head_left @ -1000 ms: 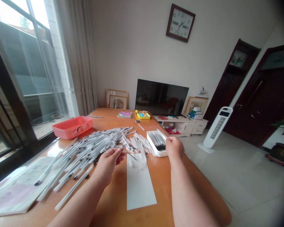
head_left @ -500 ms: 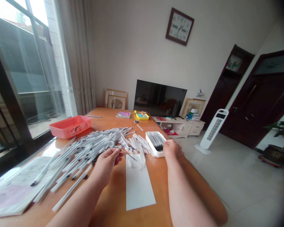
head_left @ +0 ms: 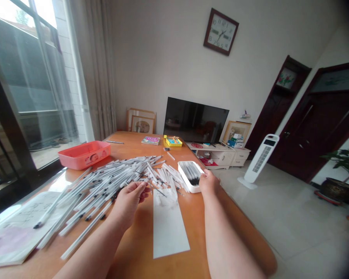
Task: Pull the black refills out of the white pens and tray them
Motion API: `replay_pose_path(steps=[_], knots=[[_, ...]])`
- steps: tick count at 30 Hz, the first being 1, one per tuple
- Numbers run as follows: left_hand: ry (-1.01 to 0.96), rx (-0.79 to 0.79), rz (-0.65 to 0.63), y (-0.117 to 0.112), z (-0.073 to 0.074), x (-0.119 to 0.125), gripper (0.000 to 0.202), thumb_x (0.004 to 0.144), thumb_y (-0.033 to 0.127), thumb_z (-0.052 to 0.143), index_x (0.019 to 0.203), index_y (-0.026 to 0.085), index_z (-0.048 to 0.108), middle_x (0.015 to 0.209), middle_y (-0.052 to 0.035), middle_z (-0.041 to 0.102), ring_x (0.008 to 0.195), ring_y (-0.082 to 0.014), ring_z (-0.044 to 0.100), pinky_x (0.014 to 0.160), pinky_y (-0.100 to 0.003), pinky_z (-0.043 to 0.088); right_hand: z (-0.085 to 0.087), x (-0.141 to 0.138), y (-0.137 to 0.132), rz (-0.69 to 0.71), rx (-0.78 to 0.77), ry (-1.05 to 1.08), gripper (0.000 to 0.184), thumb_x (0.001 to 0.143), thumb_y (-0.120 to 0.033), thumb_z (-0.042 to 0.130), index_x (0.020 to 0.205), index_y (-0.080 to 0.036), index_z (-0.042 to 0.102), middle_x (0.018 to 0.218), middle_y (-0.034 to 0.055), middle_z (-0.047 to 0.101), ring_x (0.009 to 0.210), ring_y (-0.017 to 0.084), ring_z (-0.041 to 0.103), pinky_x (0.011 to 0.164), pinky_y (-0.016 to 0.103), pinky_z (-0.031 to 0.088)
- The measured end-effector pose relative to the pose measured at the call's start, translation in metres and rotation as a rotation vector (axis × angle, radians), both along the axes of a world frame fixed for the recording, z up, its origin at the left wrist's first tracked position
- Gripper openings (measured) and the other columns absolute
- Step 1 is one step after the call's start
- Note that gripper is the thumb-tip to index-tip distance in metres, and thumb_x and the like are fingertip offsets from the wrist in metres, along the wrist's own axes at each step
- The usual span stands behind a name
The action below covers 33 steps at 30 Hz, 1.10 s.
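Note:
My left hand (head_left: pixel 133 199) is closed in a pinch over the near side of the pen pile, with a thin dark stick (head_left: pixel 150 186) at its fingertips. What kind of stick it is, I cannot make out. My right hand (head_left: pixel 209 182) grips the near right edge of a white plastic box (head_left: pixel 180 173). Inside the box lie clear tubes (head_left: pixel 189 169) with dark ends toward me. Between the hands a white paper strip (head_left: pixel 171 232) lies flat, with small clear pieces (head_left: pixel 164 199) scattered on its far end.
A big pile of clear pens with black tips (head_left: pixel 113 178) spreads across the left of the table (head_left: pixel 139 240). Behind it stands a red plastic box (head_left: pixel 83 159). A paper booklet (head_left: pixel 14 236) lies near left. Farther back are a yellow box (head_left: pixel 174 143) and a colourful booklet (head_left: pixel 150 140).
The view has shifted slightly, so everything on the table appears a little farther left. Both hands keep the same hold, with no clear movement.

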<state>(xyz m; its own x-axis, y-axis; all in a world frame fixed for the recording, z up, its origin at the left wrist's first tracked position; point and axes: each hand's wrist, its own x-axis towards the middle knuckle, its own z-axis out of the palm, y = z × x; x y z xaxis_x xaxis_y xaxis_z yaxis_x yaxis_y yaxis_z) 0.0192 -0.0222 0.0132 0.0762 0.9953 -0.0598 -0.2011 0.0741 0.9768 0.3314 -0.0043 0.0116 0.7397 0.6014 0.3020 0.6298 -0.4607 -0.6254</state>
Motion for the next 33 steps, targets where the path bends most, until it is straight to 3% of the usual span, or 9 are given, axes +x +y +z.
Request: replay_pose_path(steps=[5,9,16,20,24,27,29,33], knots=[[0.016,0.008,0.003,0.002,-0.001,-0.002,0.044,0.076,0.055,0.074,0.092,0.014,0.068,0.087,-0.0084,0.070,0.073,-0.0151,0.057,0.070,-0.029,0.042,0.002,0.001,-0.001,-0.041,0.039,0.055,0.045,0.093,-0.032,0.042,0.132,-0.031,0.066,0.113,0.0117,0.071,0.112,0.031,0.061,0.093,0.042,0.045],[0.021,0.013,0.014,0.004,0.001,-0.006,0.042,0.077,0.054,0.074,0.091,0.015,0.068,0.088,-0.0083,0.070,0.073,-0.0145,0.057,0.071,-0.029,0.042,0.004,0.001,0.000,-0.070,0.022,0.047,0.045,0.093,-0.031,0.043,0.131,-0.028,0.066,0.109,0.0155,0.071,0.114,0.035,0.060,0.094,0.046,0.044],[-0.012,-0.006,0.107,0.009,0.004,-0.014,0.043,0.074,0.052,0.076,0.094,0.014,0.069,0.090,-0.0109,0.073,0.077,-0.0175,0.063,0.071,-0.030,0.043,0.000,-0.002,0.001,-0.052,0.000,0.042,0.044,0.089,-0.031,0.046,0.128,-0.030,0.068,0.111,0.0147,0.071,0.112,0.035,0.060,0.094,0.050,0.042],[-0.062,-0.006,0.140,0.012,0.004,-0.016,0.042,0.070,0.051,0.080,0.090,0.015,0.068,0.086,-0.0099,0.073,0.072,-0.0157,0.062,0.069,-0.028,0.044,0.003,-0.007,-0.001,-0.040,0.118,-0.039,0.041,0.088,-0.031,0.048,0.121,-0.028,0.070,0.106,0.0125,0.073,0.113,0.035,0.058,0.095,0.050,0.040],[-0.076,0.001,0.165,0.013,0.006,-0.018,0.044,0.067,0.051,0.081,0.089,0.015,0.069,0.084,-0.0095,0.073,0.069,-0.0147,0.062,0.067,-0.028,0.045,0.012,-0.020,-0.005,0.138,0.335,-0.068,0.032,0.084,-0.033,0.052,0.106,-0.023,0.073,0.102,0.0094,0.074,0.101,0.029,0.062,0.088,0.040,0.044],[-0.069,0.011,0.179,0.012,0.008,-0.018,0.045,0.066,0.052,0.081,0.089,0.014,0.070,0.086,-0.0102,0.074,0.069,-0.0146,0.062,0.066,-0.028,0.043,0.016,-0.037,-0.007,0.301,0.394,0.039,0.027,0.082,-0.038,0.054,0.095,-0.022,0.071,0.094,0.0070,0.074,0.087,0.024,0.064,0.075,0.032,0.045],[-0.069,0.011,0.181,0.011,0.010,-0.018,0.045,0.065,0.051,0.082,0.088,0.014,0.069,0.086,-0.0103,0.074,0.068,-0.0142,0.061,0.065,-0.027,0.043,0.015,-0.050,-0.009,0.424,0.346,0.126,0.026,0.081,-0.040,0.055,0.091,-0.021,0.069,0.086,0.0053,0.073,0.077,0.022,0.063,0.068,0.029,0.044],[-0.068,0.000,0.183,0.009,0.013,-0.018,0.045,0.063,0.049,0.083,0.088,0.015,0.068,0.085,-0.0086,0.073,0.066,-0.0134,0.059,0.063,-0.027,0.041,0.006,-0.073,-0.011,0.656,0.106,0.168,0.018,0.078,-0.036,0.057,0.083,-0.021,0.067,0.076,0.0007,0.070,0.067,0.017,0.060,0.060,0.025,0.040]])
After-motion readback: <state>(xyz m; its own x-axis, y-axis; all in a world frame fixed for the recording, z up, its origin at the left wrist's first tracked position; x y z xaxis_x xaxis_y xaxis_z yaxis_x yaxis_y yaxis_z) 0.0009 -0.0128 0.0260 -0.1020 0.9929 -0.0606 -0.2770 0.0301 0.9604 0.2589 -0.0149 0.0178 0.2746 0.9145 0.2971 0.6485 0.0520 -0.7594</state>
